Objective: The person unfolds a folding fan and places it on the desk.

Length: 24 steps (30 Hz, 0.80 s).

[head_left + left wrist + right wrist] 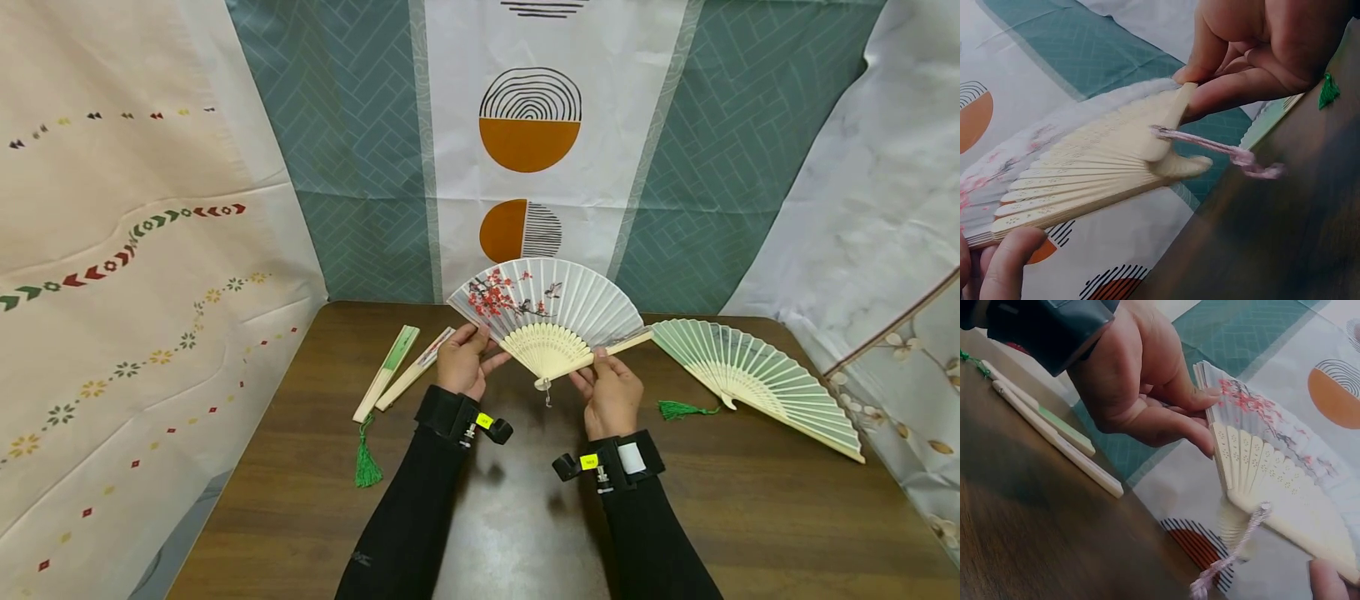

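Note:
A white folding fan [551, 304] with red blossoms is spread out in the air over the table, held between both hands. My left hand [462, 364] pinches its left edge, thumb and fingers on either side; the right wrist view shows this hand [1141, 394] on the fan's pleats. My right hand [615, 396] grips the guard stick on the other edge, also seen in the left wrist view, where the fingers [1229, 87] hold that stick. From the pivot hangs a short pinkish cord [1229, 556]. Ribs [1085, 162] are pale and pierced.
Two folded fans [386, 373] lie on the table [300, 467] left of my left hand, with a green tassel [367, 462] by them. To the right lies a spread green fan [757, 367] with another green tassel [684, 409]. Patterned cloths hang behind and at both sides.

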{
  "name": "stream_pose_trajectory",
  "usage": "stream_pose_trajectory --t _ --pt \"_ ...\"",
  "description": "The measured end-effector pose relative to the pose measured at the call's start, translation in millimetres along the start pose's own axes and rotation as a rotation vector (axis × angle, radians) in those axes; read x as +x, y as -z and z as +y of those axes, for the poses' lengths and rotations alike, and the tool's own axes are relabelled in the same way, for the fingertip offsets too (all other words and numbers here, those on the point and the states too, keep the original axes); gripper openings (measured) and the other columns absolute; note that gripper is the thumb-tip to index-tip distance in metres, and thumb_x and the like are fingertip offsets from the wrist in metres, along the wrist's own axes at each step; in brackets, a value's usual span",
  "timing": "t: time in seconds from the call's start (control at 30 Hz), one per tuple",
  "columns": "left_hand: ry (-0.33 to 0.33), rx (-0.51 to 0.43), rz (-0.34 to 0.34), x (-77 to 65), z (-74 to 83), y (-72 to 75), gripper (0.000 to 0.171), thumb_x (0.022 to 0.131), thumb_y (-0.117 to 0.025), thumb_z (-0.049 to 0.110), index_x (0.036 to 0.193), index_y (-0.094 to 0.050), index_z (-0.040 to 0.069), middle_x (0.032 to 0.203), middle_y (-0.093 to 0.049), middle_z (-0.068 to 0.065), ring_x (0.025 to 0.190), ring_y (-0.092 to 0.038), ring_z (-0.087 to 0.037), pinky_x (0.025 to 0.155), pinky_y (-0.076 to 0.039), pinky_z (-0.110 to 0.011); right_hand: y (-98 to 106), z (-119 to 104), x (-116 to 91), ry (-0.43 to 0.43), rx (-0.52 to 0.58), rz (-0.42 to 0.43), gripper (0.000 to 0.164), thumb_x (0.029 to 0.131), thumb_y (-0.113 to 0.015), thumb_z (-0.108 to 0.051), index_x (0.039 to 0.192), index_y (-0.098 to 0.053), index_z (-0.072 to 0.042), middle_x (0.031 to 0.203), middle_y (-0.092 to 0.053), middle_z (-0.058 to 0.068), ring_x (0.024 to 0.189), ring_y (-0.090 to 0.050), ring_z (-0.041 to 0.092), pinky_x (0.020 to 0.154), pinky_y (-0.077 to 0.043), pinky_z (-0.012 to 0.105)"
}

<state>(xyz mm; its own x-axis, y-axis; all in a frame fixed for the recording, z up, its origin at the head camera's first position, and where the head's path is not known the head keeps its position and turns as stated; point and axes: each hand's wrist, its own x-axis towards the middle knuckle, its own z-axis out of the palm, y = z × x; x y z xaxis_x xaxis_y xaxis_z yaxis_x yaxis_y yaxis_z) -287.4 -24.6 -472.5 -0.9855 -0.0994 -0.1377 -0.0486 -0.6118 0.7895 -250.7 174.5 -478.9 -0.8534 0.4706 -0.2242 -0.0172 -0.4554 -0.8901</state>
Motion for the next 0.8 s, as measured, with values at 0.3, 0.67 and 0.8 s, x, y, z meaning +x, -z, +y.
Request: stream_pose_trajectory --t 0.3,0.67,0.8 --pt "-0.045 -0.028 0.030 0.1 -4.7 -5.8 0.018 0.117 -0.057 -0.003 0.129 -0.070 -0.008 0.095 -0.062 -0.003 0.085 -0.065 -0.017 0.069 -0.074 -0.030 0 -2 -2 -0.003 0.040 0.024 0.024 0.120 -0.058 -0.021 0.126 -0.067 0.001 0.098 -0.074 -0.002 0.082 -0.081 0.006 0.080 -0.072 0.022" --pt "-0.068 -0.086 0.076 1.9 -9.5 -11.3 0.016 0.115 -0.060 -0.003 0.114 -0.075 0.000 0.093 -0.064 -0.004 0.085 -0.067 -0.018 0.065 -0.073 -0.030 -1 -2 -2 -0.026 0.153 0.060 0.020 0.119 -0.059 -0.019 0.121 -0.069 -0.002 0.100 -0.073 0.000 0.080 -0.077 0.007 0.075 -0.071 0.019" --pt "-0.081 -0.117 0.090 2.0 -10.4 -13.1 0.022 0.115 -0.060 -0.004 0.102 -0.076 0.006 0.092 -0.063 -0.004 0.083 -0.066 -0.017 0.064 -0.074 -0.032 -2 -2 -1 -0.041 0.197 0.082 0.017 0.119 -0.058 -0.017 0.119 -0.069 -0.004 0.105 -0.069 0.001 0.079 -0.072 0.008 0.073 -0.071 0.019"
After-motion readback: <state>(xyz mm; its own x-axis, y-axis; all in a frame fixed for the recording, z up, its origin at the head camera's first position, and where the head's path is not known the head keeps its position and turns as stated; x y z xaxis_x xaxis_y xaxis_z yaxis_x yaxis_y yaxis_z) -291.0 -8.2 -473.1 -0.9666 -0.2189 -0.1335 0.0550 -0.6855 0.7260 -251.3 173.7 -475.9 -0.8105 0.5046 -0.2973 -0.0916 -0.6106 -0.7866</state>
